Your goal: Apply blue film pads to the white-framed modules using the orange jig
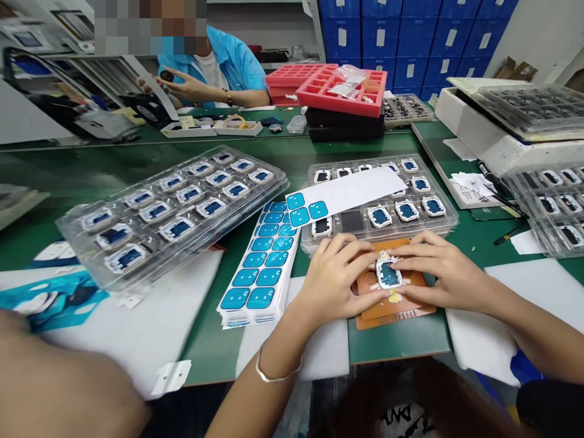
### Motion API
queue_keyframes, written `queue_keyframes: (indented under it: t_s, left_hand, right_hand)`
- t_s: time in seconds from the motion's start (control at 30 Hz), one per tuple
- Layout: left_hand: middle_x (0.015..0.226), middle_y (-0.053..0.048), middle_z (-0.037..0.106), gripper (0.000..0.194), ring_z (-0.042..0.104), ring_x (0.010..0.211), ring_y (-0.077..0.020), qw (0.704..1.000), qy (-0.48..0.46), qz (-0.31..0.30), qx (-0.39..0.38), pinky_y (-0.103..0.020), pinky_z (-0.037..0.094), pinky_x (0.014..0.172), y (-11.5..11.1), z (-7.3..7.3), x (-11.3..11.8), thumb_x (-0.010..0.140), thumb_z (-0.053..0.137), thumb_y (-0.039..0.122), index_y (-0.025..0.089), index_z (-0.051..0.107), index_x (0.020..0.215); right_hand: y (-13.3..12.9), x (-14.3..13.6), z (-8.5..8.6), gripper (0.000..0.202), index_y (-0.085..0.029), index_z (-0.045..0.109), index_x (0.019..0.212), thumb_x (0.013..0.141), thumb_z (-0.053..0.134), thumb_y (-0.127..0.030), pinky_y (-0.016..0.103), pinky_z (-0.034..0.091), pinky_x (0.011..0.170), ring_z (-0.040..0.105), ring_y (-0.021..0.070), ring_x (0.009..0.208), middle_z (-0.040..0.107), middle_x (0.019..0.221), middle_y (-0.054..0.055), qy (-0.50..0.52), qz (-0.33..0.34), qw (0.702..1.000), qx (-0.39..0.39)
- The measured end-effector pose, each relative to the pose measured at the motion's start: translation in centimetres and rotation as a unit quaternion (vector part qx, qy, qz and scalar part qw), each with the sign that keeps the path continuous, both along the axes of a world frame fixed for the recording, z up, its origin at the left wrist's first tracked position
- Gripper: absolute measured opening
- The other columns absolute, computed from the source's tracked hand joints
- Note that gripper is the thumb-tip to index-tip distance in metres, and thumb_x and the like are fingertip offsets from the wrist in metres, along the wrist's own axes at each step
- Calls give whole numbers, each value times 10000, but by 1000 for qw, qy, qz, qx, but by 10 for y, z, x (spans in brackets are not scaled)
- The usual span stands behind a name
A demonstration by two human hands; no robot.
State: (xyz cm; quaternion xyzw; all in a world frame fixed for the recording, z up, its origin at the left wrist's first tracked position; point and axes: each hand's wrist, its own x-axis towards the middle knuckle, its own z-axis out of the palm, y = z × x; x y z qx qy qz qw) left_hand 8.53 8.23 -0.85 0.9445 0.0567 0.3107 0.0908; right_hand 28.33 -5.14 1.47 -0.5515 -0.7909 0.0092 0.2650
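Note:
A white watch-case frame with a blue film inside point(389, 274) rests on an orange fixture plate point(413, 309) in front of me. My left hand point(340, 277) grips the frame's left side, thumb below and fingers above. On the other side my right hand point(431, 271) presses its fingertips to the right edge of the same frame. Just beyond my hands lies a clear tray point(360, 234) of similar frames. A partly used sheet of blue stickers point(351, 191) lies across that tray. Left of my left hand is a stack of blue sticker sheets point(260, 261).
Another clear tray of frames point(182, 210) sits tilted at the left, and a third tray point(547, 207) at the right. Red compartment trays point(342, 88) stand at the back. Across the bench sits a person in blue point(237, 67). Someone's arm point(59, 371) enters at lower left.

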Motion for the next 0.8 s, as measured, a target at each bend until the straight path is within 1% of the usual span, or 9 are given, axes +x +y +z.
queue_keyframes:
  t_s: [0.17,0.3,0.47,0.53,0.63,0.7,0.77,0.8]
  left_hand:
    - [1051,-86,705,453,550,957,-253,1000,-9,1,-3,-407,435,801,0,0,0,818,673,562,180,678,1061]
    - [1058,-83,704,450,544,961,-248,1000,-10,-10,-26,-405,433,824,1,-1,1,808,689,552,188,680,1073]
    - [1084,-79,702,402,541,1005,-259,997,52,-15,-55,-408,412,827,2,2,0,825,680,551,203,697,1025]
    - [1097,-82,697,391,537,1011,-258,995,64,-16,-76,-415,420,841,1,3,1,826,692,526,199,694,1039]
    - [1107,-83,689,404,538,1002,-238,992,28,-29,-122,-409,452,871,-2,0,2,819,724,471,194,673,1108]
    - [1124,-83,682,439,539,1016,-234,989,-3,-41,-139,-402,461,885,-4,-1,3,819,719,489,205,657,1148]
    - [1134,-81,680,474,540,1034,-246,992,-36,-30,-120,-420,441,900,-3,-1,2,827,687,543,226,643,1176]
    - [1130,-78,682,460,542,1041,-255,993,-61,-4,-102,-438,418,916,0,-2,1,840,665,556,238,642,1171]
  right_hand:
    - [0,0,-1,256,-144,739,1051,887,640,-315,419,563,792,549,245,941,718,1174,83,10,4,1000,-1]
    - [-1,-1,-2,258,-157,736,1063,883,653,-322,411,562,786,556,245,943,719,1172,88,14,1,1000,-1]
    - [0,-1,-1,221,-166,754,1012,904,642,-322,407,553,765,537,244,899,733,1142,70,-30,18,999,-6]
    - [1,0,-1,207,-169,753,1018,900,645,-301,397,551,758,534,236,880,735,1136,68,-30,20,999,-11]
    - [3,0,-2,228,-167,740,1047,885,656,-303,372,549,725,535,221,856,746,1086,72,15,13,1000,1]
    - [4,2,-4,260,-156,730,1061,865,675,-318,360,541,684,531,215,829,756,1011,72,47,17,998,25]
    - [6,5,-5,268,-155,727,1052,839,701,-316,355,531,659,528,210,802,760,962,68,70,24,995,59]
    - [7,7,-5,254,-165,729,1039,831,707,-309,358,531,661,530,206,794,761,966,64,79,24,994,75]
